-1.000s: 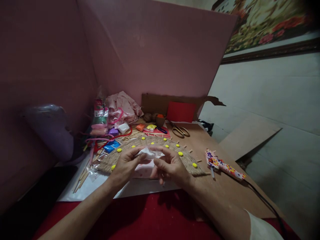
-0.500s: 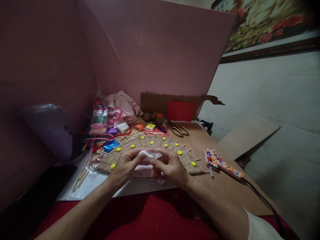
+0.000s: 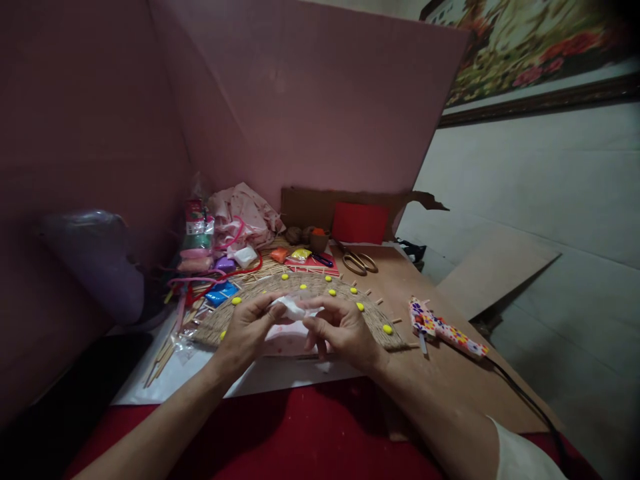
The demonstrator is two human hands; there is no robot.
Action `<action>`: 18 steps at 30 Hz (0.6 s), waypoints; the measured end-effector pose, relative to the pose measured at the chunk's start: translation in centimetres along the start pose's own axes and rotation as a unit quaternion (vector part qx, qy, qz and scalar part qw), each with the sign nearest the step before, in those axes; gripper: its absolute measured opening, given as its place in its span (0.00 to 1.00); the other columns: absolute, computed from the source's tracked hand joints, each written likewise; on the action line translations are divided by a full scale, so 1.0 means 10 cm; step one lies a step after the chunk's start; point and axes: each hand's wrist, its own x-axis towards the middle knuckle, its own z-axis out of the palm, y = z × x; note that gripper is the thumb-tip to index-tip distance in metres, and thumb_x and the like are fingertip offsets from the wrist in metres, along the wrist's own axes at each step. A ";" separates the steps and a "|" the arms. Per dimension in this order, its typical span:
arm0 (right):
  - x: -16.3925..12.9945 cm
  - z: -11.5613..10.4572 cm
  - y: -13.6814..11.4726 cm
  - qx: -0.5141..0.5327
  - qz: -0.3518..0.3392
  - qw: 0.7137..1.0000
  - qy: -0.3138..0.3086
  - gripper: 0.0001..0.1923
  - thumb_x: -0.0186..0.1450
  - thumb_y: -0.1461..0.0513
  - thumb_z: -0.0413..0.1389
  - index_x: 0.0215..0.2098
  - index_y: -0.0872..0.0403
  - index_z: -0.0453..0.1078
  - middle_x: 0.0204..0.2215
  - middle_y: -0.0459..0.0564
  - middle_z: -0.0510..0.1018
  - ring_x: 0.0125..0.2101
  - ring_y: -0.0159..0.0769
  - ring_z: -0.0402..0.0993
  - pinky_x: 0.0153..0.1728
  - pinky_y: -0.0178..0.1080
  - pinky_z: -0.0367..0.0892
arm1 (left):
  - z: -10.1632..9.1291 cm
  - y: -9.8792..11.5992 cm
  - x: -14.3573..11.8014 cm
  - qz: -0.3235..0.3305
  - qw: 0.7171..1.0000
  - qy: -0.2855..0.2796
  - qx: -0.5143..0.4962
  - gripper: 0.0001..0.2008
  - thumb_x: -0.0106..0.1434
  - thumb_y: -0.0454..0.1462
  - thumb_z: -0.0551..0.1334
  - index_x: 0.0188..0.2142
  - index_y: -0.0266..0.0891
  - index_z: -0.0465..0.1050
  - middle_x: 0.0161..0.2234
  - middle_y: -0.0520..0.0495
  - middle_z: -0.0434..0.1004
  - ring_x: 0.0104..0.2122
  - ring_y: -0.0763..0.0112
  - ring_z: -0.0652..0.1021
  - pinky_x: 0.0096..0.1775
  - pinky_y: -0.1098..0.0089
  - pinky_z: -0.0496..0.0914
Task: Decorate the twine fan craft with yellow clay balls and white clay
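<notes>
A small crinkled white plastic packet (image 3: 293, 308) is held up between my two hands. My left hand (image 3: 245, 327) pinches its left end between thumb and fingers. At its right end, the curled fingers of my right hand (image 3: 343, 330) grip the edge, with the thumb a little lower. Under both hands lies a fan-shaped panel of woven twine (image 3: 270, 285), dotted with several yellow buttons (image 3: 387, 329). Pink patterned fabric (image 3: 287, 343) fills the panel's inner curve, partly covered by my hands. Wooden stick ends stick out along the panel's outer edge.
To the right, a floral glue gun (image 3: 445, 328) rests on a brown board (image 3: 465, 380), its cord trailing forward. Scissors (image 3: 361, 261) lie behind the panel. Blue (image 3: 221, 292), yellow (image 3: 301, 254) and orange packets (image 3: 279, 255), sticks and pink cloth (image 3: 245, 217) crowd the back left.
My hands have moved slightly apart around the packet. The right thumb and fingers have shifted a little, and more of the packet's right side shows.
</notes>
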 end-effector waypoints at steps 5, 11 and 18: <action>-0.02 0.02 -0.02 -0.006 0.007 1.000 0.029 0.23 0.59 0.56 0.59 0.50 0.59 0.69 0.16 0.46 0.76 0.09 0.25 0.65 0.11 0.27 0.61 | -0.02 -0.05 0.00 0.069 0.997 0.030 0.036 0.09 0.56 0.39 0.64 0.35 0.37 0.78 0.30 0.48 0.79 0.31 0.70 0.76 0.35 0.72 0.71; -0.01 0.01 -0.04 0.024 0.044 0.999 -0.018 0.27 0.59 0.55 0.60 0.52 0.60 0.67 0.17 0.47 0.77 0.10 0.26 0.67 0.10 0.26 0.59 | -0.04 -0.09 0.01 0.091 0.992 0.050 0.071 0.07 0.55 0.35 0.64 0.34 0.38 0.78 0.31 0.49 0.80 0.33 0.70 0.77 0.36 0.71 0.71; -0.01 -0.01 -0.04 -0.001 -0.009 1.000 0.001 0.22 0.57 0.56 0.61 0.48 0.56 0.72 0.17 0.44 0.75 0.11 0.25 0.65 0.11 0.27 0.61 | -0.01 0.03 0.00 -0.008 1.000 0.006 -0.019 0.11 0.54 0.42 0.65 0.30 0.34 0.74 0.25 0.49 0.77 0.22 0.72 0.76 0.24 0.72 0.72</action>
